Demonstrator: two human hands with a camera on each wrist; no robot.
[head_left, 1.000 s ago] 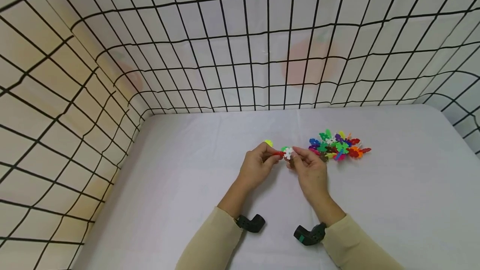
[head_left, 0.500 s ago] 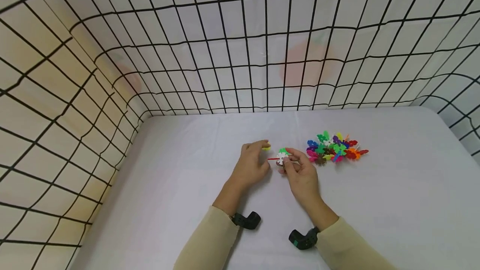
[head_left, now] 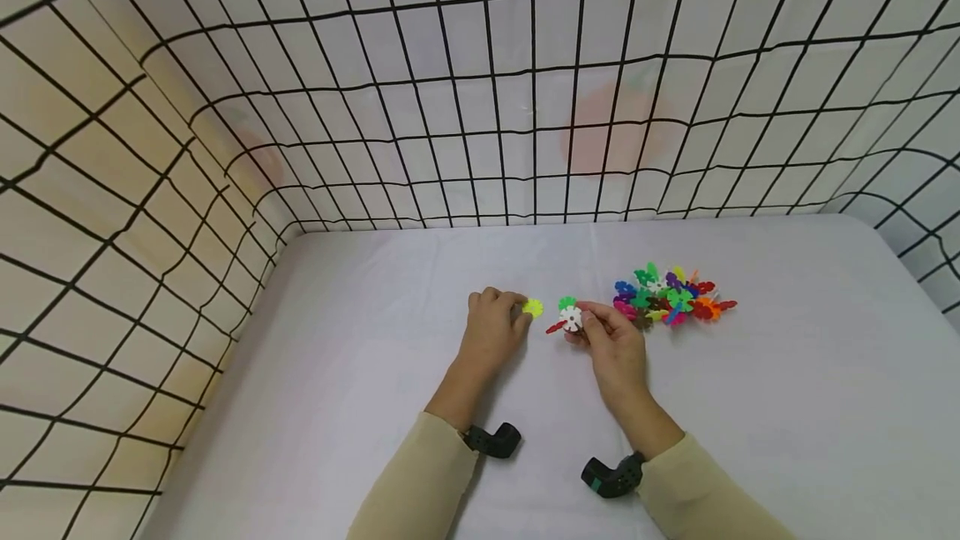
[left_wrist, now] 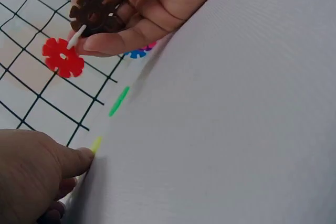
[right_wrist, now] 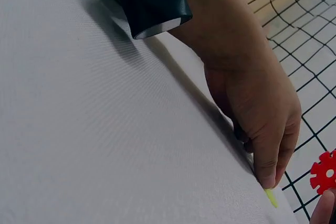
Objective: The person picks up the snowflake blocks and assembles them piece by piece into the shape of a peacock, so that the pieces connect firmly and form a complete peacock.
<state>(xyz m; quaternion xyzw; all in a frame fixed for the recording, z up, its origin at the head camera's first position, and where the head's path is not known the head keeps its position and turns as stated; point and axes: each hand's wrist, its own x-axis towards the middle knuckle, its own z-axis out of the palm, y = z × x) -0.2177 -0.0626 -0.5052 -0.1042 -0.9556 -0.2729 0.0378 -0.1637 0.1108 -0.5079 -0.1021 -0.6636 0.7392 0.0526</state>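
My right hand [head_left: 618,348] holds a joined cluster of notched plastic snowflake discs: a white disc [head_left: 571,319], a red disc [left_wrist: 63,59] and a brown disc [left_wrist: 93,14]. In the left wrist view the white one shows edge-on between red and brown. My left hand [head_left: 491,332] pinches a yellow snowflake disc [head_left: 533,307] at the table surface, thumb and index finger at its edge. Between the hands, a green snowflake disc [left_wrist: 119,101] lies flat on the table, partly hidden behind the white disc in the head view.
A pile of mixed-colour snowflake discs [head_left: 667,298] lies just right of my right hand. The white-covered table [head_left: 360,340] runs back to a black grid fence [head_left: 480,107] with pale sheeting behind. Each wrist carries a black camera [head_left: 495,441].
My left hand has let go of the red disc and moved left to the yellow disc, lowering onto it. The right hand keeps the cluster and has turned it slightly.
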